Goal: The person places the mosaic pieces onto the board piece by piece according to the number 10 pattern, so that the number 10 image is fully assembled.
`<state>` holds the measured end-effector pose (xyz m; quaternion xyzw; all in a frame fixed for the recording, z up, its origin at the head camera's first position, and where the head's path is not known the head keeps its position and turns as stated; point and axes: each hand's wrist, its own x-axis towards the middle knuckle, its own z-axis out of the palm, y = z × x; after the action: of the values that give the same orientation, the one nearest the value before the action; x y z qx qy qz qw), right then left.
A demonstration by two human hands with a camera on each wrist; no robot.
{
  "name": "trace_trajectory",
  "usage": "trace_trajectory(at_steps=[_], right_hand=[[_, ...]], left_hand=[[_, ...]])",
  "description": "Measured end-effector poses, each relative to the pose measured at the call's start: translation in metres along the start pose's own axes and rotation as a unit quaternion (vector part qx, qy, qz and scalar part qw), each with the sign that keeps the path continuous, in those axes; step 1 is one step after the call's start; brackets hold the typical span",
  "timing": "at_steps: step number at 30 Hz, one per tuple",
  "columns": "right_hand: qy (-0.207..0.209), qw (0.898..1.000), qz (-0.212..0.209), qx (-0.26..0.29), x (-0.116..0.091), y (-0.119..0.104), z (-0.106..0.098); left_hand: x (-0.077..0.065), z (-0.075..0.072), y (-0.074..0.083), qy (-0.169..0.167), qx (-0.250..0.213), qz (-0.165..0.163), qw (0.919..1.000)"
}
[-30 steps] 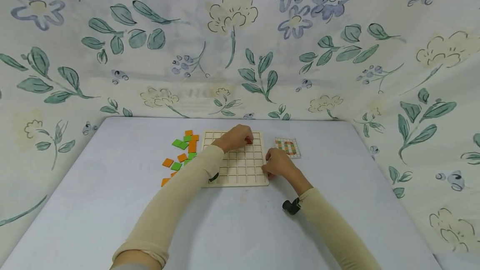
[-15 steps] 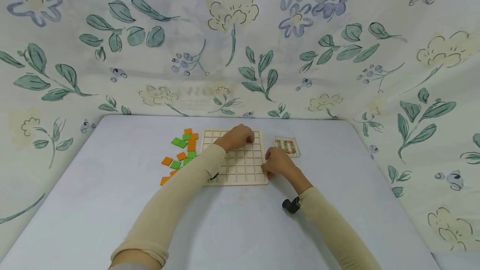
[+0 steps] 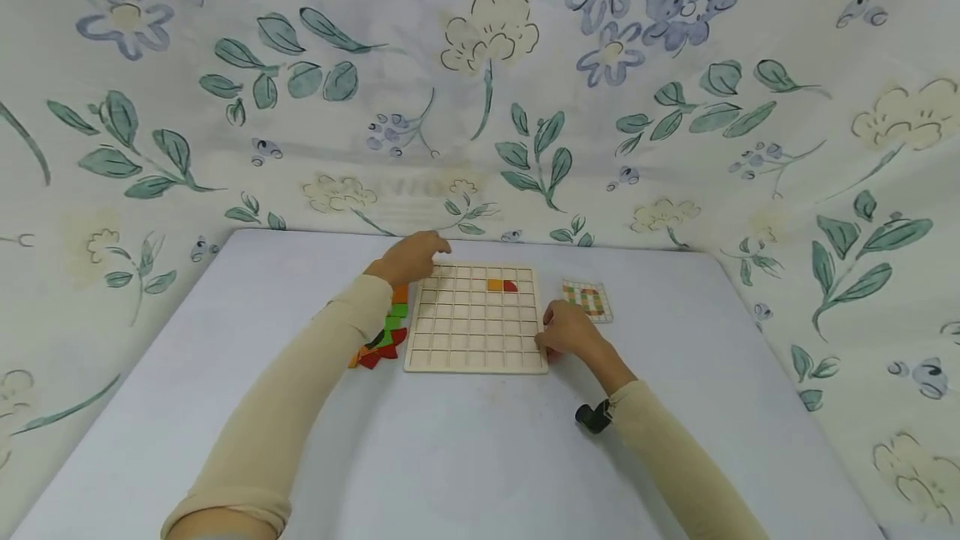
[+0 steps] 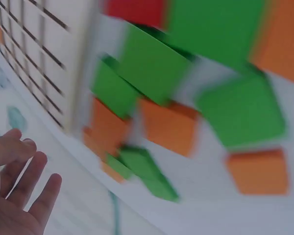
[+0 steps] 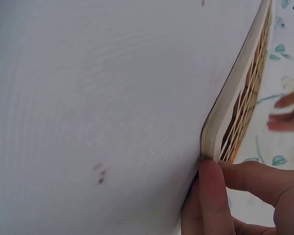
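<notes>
A square wooden grid board lies on the white table, with an orange tile and a red rounded piece side by side in its far rows. My left hand is over the board's far left corner, its fingers loosely extended and holding nothing. Beside the board's left edge lie loose green tiles, orange tiles and red pieces, partly hidden by the left arm in the head view. My right hand pinches the board's right edge near the front corner, as the right wrist view shows.
A small card printed with a coloured grid pattern lies right of the board, behind the right hand. A floral cloth hangs behind the table. A black wrist camera sits on the right wrist.
My left hand has left the red piece on the board and moved left to the far left corner. The orange tile and red piece are now uncovered. My right hand stays at the edge.
</notes>
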<state>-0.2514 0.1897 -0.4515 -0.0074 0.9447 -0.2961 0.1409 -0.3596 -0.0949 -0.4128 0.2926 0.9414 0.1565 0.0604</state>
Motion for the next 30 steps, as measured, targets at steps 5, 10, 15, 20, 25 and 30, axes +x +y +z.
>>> trace_trajectory(at_steps=[5,10,15,20,25,30], right_hand=[[-0.001,1.000,0.005,0.008,-0.001,0.004,-0.001],[-0.005,1.000,0.002,0.022,0.000,0.005,0.001],[-0.005,1.000,-0.006,0.030,-0.001,0.004,0.001],[-0.005,0.999,-0.009,0.038,0.000,0.002,0.000],[-0.010,0.999,-0.006,0.038,0.001,0.002,-0.001],[-0.012,0.999,-0.005,0.035,0.000,0.002,-0.002]], left_hand=[[-0.017,0.001,-0.040,0.007,0.000,-0.048,0.9988],[-0.025,0.006,-0.062,-0.007,0.004,-0.075,0.9972],[-0.027,0.007,-0.065,-0.033,-0.003,-0.093,0.9952],[-0.030,0.003,-0.064,-0.009,0.000,-0.109,0.9940],[-0.034,0.000,-0.070,-0.009,0.005,-0.128,0.9917],[-0.039,-0.002,-0.077,-0.020,-0.005,-0.145,0.9893]])
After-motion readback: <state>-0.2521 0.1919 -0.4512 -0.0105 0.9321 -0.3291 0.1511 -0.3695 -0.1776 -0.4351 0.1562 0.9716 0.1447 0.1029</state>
